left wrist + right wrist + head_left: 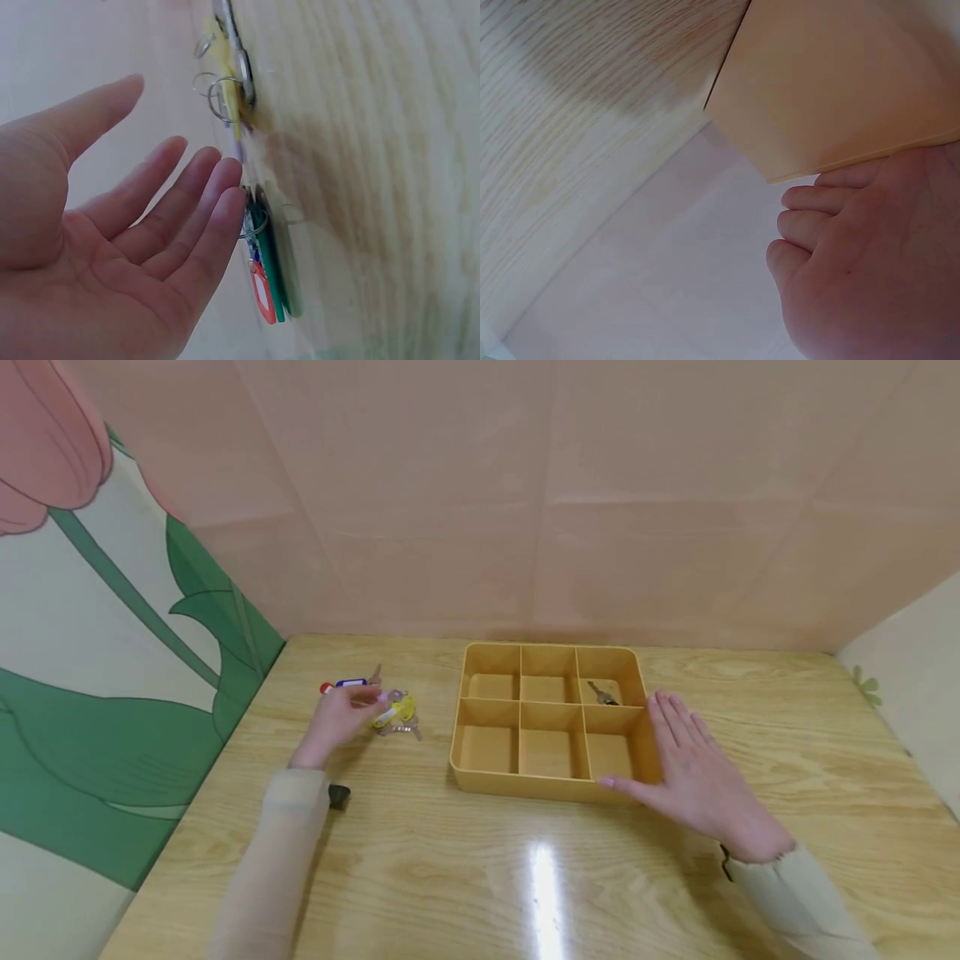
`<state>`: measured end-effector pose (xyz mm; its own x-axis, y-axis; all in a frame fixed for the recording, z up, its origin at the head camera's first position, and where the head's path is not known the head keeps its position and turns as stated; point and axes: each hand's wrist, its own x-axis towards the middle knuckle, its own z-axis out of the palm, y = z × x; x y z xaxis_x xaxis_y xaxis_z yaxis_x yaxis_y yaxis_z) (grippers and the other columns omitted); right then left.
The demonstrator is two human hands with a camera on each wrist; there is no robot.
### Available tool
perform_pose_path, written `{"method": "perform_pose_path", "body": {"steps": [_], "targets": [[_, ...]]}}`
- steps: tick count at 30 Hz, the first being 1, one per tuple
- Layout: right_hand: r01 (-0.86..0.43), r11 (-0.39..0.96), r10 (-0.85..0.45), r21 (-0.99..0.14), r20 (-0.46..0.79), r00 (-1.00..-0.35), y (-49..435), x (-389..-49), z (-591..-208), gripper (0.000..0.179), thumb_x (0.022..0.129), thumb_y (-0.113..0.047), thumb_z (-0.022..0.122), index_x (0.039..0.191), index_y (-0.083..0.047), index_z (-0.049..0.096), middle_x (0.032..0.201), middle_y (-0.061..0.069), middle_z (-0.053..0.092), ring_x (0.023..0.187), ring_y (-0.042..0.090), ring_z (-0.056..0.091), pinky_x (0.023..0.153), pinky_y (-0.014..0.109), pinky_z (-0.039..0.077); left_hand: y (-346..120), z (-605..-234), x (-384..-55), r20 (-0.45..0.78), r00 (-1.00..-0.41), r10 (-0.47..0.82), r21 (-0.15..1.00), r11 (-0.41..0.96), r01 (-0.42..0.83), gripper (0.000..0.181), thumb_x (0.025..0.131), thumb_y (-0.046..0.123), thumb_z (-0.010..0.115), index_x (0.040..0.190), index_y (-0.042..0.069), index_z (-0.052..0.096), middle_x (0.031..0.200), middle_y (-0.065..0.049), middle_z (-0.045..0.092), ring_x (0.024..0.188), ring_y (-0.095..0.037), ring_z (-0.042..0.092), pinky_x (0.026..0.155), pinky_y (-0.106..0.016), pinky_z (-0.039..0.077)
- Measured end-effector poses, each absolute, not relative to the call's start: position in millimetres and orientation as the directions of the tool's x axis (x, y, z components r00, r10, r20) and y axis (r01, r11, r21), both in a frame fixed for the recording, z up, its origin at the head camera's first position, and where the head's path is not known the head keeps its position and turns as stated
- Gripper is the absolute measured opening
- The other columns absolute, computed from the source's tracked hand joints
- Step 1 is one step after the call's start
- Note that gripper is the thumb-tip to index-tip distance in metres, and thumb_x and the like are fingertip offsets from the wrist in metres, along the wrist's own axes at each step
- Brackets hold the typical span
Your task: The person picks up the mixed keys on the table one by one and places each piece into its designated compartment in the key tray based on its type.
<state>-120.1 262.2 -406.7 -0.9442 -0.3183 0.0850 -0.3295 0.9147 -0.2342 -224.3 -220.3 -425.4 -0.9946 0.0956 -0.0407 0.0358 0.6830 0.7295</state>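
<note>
A yellow box point(555, 789) with two rows of three compartments sits on the table. One key point(602, 694) lies in its back right compartment. To the left of the box is a loose group of keys with coloured tags, including a yellow tag point(393, 714), a blue tag point(351, 682) and a green tag point(271, 255). My left hand point(339, 720) hovers at this group, thumb apart from the fingers and nothing between them. Along the box's right side my right hand point(701, 781) rests with straight fingers, its thumb reaching over the front rim.
The wooden table point(420, 868) meets a pink-covered wall point(420, 527) behind the box. A panel with painted green leaves point(90, 743) borders the left side, and a pale wall point(922, 668) stands at the right.
</note>
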Motion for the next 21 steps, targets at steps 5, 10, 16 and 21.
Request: {"method": "perform_pose_path", "body": {"steps": [5,10,16,21], "targets": [[-0.334,0.913,-0.32,-0.234,0.097,-0.942,262,-120,-407,0.121,0.089,-0.073,0.06,0.16,-0.002,-0.007,0.166,0.022,-0.004,0.152,0.042,0.001,0.121,0.05,-0.002,-221,-429,-224,-0.069,-0.994,0.085,0.701,0.713,0.012,0.041,0.095,0.018,0.075,0.128,-0.004,0.065,0.116,-0.019,0.069,0.107,-0.034,0.064,0.095,-0.048,0.05],[-0.338,0.911,-0.323,-0.238,0.1,-0.941,262,-119,-408,0.12,0.089,-0.073,0.06,0.16,-0.001,-0.006,0.166,0.022,-0.004,0.152,0.043,0.001,0.121,0.051,-0.002,-220,-434,-223,-0.083,-0.995,0.055,0.688,0.726,-0.018,0.038,0.089,0.013,0.08,0.122,-0.003,0.069,0.111,-0.016,0.071,0.104,-0.031,0.066,0.095,-0.045,0.052],[-0.339,0.909,-0.325,-0.242,0.098,-0.941,262,-119,-408,0.12,0.089,-0.073,0.06,0.16,-0.001,-0.006,0.166,0.023,-0.004,0.152,0.043,0.002,0.121,0.052,-0.002,-220,-439,-224,-0.101,-0.994,0.048,0.689,0.724,-0.035,0.036,0.087,0.01,0.082,0.119,-0.002,0.071,0.105,-0.014,0.071,0.098,-0.028,0.066,0.09,-0.042,0.052],[-0.336,0.908,-0.324,-0.25,0.092,-0.942,263,-119,-408,0.12,0.089,-0.072,0.06,0.16,-0.001,-0.006,0.166,0.022,-0.005,0.152,0.041,-0.002,0.121,0.052,-0.003,-220,-439,-225,-0.111,-0.991,0.071,0.683,0.73,-0.024,0.032,0.088,0.008,0.08,0.117,-0.002,0.072,0.104,-0.014,0.07,0.099,-0.028,0.065,0.09,-0.042,0.053]]}}
